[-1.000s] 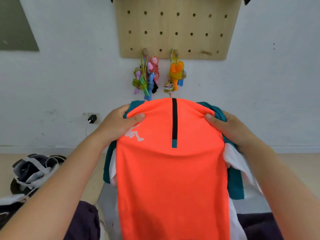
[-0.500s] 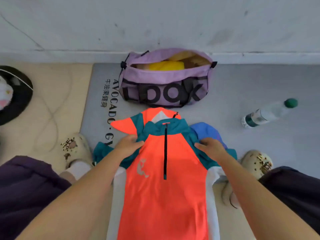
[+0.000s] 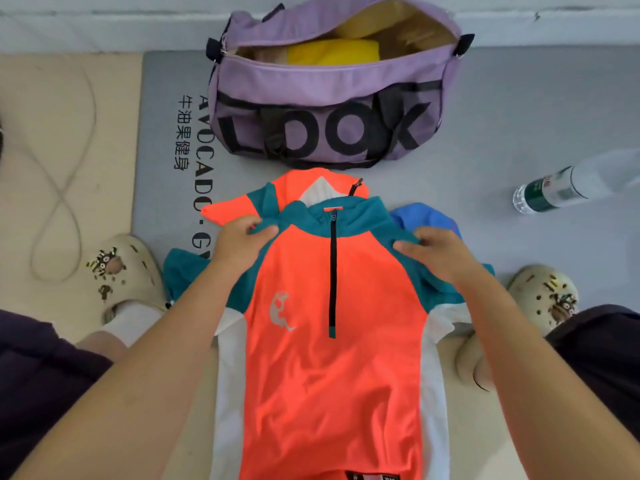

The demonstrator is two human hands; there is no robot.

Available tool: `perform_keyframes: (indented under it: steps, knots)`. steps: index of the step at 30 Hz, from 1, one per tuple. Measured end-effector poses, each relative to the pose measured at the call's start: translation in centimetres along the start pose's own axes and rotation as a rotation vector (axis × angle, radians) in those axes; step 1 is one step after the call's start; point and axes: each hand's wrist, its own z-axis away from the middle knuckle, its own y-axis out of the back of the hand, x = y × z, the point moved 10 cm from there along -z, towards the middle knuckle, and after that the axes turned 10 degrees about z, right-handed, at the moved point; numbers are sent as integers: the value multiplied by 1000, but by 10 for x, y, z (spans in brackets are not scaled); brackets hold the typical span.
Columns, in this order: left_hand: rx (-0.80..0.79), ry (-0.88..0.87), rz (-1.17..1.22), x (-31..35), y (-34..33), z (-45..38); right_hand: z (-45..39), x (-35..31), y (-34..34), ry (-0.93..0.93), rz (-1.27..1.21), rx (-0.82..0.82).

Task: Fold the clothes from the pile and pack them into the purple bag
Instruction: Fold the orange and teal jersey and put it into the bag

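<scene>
An orange, teal and white zip jacket (image 3: 332, 358) hangs in front of me over the grey mat, its hood lying toward the bag. My left hand (image 3: 239, 242) pinches the teal left shoulder and my right hand (image 3: 436, 249) pinches the teal right shoulder. The purple bag (image 3: 325, 109) with black letters stands open at the far edge of the mat, by the wall, with a yellow garment (image 3: 332, 51) folded inside. A blue garment (image 3: 426, 216) peeks out from under the jacket's right shoulder.
The grey mat (image 3: 502, 133) has black lettering along its left edge. A clear water bottle (image 3: 568, 187) lies on it at the right. My two beige clogs (image 3: 121, 271) (image 3: 543, 299) flank the jacket. A thin cable (image 3: 59, 174) loops on the beige floor at the left.
One second ago I held the jacket up toward the wall and pegboard. My view then dropped to the floor, and the jacket came down over the mat in front of the bag.
</scene>
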Motion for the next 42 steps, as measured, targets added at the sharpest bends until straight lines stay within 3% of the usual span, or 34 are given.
perform_keyframes:
  steps: [3, 5, 7, 9, 12, 15, 18, 20, 23, 25, 28, 32, 33, 35, 37, 39, 40, 42]
  knots:
    - [195, -143, 79, 39, 27, 0, -1, -14, 38, 51, -286, 166]
    - [310, -205, -1, 57, 35, 1, -8, -23, 54, 81, -258, 258]
    - [336, -267, -186, 71, 27, 5, -20, -24, 48, 75, -157, 225]
    - [222, -380, -408, 82, -8, 19, -29, -11, 32, 9, 26, 135]
    - [-110, -554, -640, 73, -88, 57, -32, 13, 14, -56, 338, 45]
    - [-355, -370, -743, 27, -137, 75, -30, 27, 11, -65, 554, 35]
    - [-392, -230, -788, 0, -146, 74, -27, 35, 27, -55, 585, 58]
    - [-373, -232, -780, 1, -147, 72, -24, 37, 55, -53, 511, 202]
    - [-357, -223, -760, 1, -147, 70, -4, 37, 113, -77, 481, 646]
    - [-352, -217, -776, -1, -148, 70, 12, 44, 131, -149, 430, 827]
    - [-347, -195, -807, -4, -151, 70, 14, 29, 103, 29, 325, 719]
    - [-347, -170, -830, -7, -151, 69, 16, -16, 6, 418, 481, 314]
    - [-353, -167, -823, -7, -150, 68, 13, -10, -12, 409, 545, 229]
    - [-377, -158, -804, -7, -149, 67, 1, 31, -17, 160, 593, 154]
    - [-404, -147, -794, -7, -148, 66, 2, 83, 6, -251, 471, 195]
    - [-414, -141, -769, -6, -146, 65, 13, 99, 24, -465, 390, 297]
    - [-403, -149, -738, -4, -144, 63, 15, 86, 29, -429, 428, 368]
    - [-348, -186, -575, 6, -134, 56, 17, 30, 17, -162, 490, 479]
